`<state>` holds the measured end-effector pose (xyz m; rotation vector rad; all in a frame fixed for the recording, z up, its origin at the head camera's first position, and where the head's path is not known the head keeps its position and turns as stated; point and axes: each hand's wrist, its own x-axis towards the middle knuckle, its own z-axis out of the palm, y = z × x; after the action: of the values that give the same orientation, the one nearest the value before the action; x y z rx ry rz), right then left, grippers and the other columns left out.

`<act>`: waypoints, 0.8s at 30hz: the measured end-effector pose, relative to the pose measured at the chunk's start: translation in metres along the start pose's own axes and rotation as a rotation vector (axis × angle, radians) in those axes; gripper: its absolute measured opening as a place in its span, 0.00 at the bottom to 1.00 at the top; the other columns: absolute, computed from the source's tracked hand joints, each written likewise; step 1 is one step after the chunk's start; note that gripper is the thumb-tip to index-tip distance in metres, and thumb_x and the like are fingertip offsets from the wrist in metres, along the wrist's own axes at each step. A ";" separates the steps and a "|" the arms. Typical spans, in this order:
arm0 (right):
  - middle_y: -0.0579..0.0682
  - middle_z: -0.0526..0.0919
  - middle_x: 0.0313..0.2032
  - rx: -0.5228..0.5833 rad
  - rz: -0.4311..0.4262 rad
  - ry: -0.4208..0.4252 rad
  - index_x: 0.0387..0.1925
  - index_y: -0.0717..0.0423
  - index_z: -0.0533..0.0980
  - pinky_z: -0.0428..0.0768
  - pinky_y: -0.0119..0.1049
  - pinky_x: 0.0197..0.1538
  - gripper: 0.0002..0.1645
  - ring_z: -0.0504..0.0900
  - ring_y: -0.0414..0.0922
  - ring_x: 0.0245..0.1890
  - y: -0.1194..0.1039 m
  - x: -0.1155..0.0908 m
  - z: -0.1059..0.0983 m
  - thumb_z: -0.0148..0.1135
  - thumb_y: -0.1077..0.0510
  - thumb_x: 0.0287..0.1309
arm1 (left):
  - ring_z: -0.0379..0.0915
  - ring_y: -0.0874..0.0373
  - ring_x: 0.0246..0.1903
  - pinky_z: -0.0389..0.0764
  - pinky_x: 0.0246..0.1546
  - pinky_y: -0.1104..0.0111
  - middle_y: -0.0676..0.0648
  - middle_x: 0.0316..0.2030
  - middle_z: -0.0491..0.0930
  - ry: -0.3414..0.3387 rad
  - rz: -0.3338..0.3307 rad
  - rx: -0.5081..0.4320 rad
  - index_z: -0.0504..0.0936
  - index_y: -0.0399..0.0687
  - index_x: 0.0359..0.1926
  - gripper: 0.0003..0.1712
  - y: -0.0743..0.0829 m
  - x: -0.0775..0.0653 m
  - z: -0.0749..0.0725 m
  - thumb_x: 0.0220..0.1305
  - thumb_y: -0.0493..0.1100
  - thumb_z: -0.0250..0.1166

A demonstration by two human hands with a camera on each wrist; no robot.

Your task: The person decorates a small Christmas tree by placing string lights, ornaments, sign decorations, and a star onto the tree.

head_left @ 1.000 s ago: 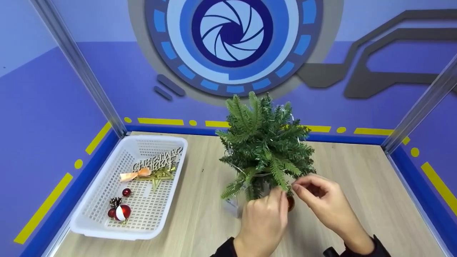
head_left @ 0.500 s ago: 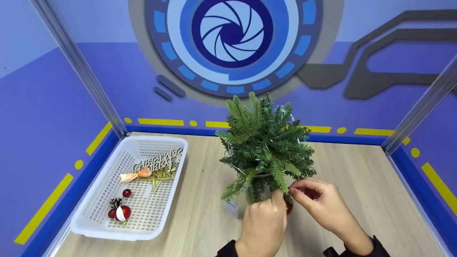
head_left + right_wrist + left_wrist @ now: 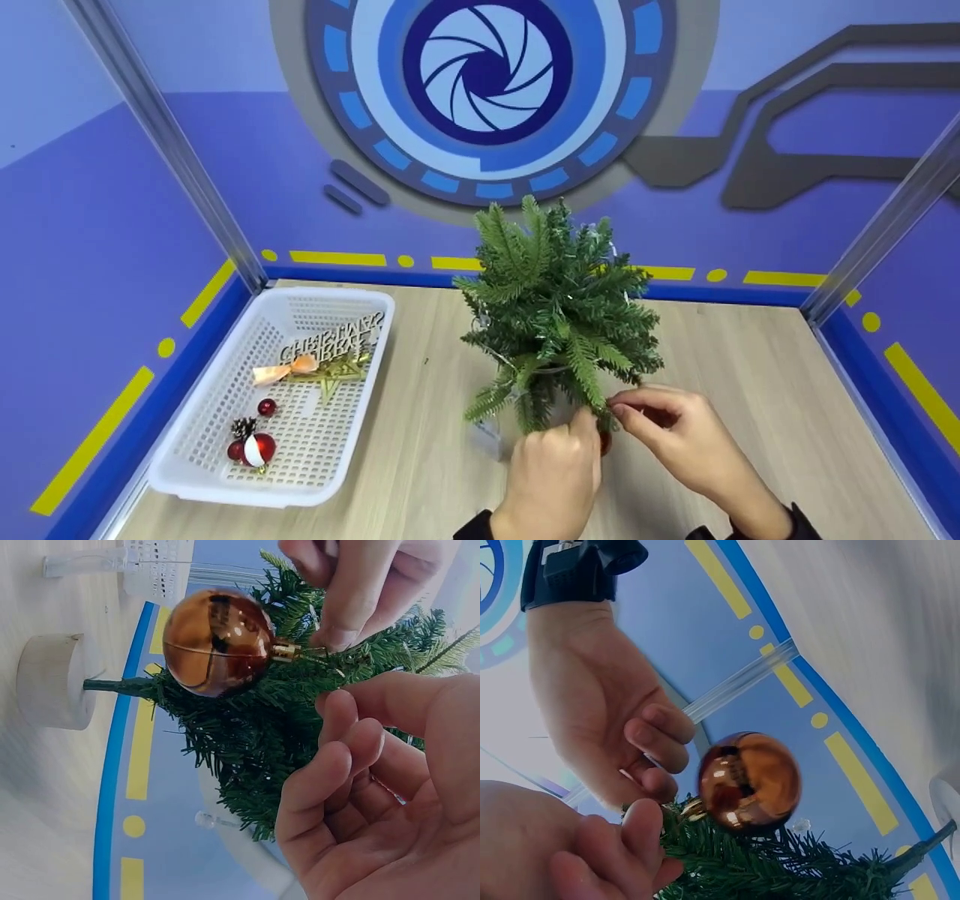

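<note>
A small artificial Christmas tree [image 3: 555, 300] stands on a round wooden base [image 3: 56, 682]. At its low front branches hangs a shiny copper-coloured bauble [image 3: 217, 643] with a gold cap and a thin string. My left hand [image 3: 553, 472] pinches the string close to the cap, knuckles up in the head view. Opposite it, my right hand [image 3: 686, 442] pinches the string's far end between thumb and forefinger, its other fingers curled. In the left wrist view the bauble [image 3: 750, 781] overlaps the green needles. The head view shows little of it behind the left hand.
On the left stands a white perforated basket [image 3: 247, 493]. It holds a Merry Christmas sign [image 3: 334, 341], an orange bow [image 3: 289, 369], a gold star [image 3: 330, 382], red baubles [image 3: 266, 407] and a pine cone [image 3: 244, 427]. A clear box-like item [image 3: 487, 439] stands left of the trunk.
Both hands have shifted slightly down, with the right hand a little closer to the left. The bauble has dropped and moved slightly left behind the left hand.
</note>
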<state>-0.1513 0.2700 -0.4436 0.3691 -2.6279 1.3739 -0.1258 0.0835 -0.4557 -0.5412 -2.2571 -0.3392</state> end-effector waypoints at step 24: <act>0.43 0.84 0.30 -0.003 0.194 0.001 0.37 0.38 0.84 0.78 0.33 0.27 0.04 0.78 0.39 0.23 0.033 -0.014 -0.011 0.65 0.47 0.63 | 0.49 0.77 0.09 0.43 0.26 0.96 0.63 0.09 0.70 0.235 0.215 -0.342 0.79 0.52 0.22 0.15 -0.047 -0.032 -0.046 0.68 0.41 0.61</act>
<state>-0.1475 0.2991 -0.4664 0.1140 -2.7252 1.4236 -0.0995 0.0156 -0.4518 -0.8652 -1.9029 -0.6487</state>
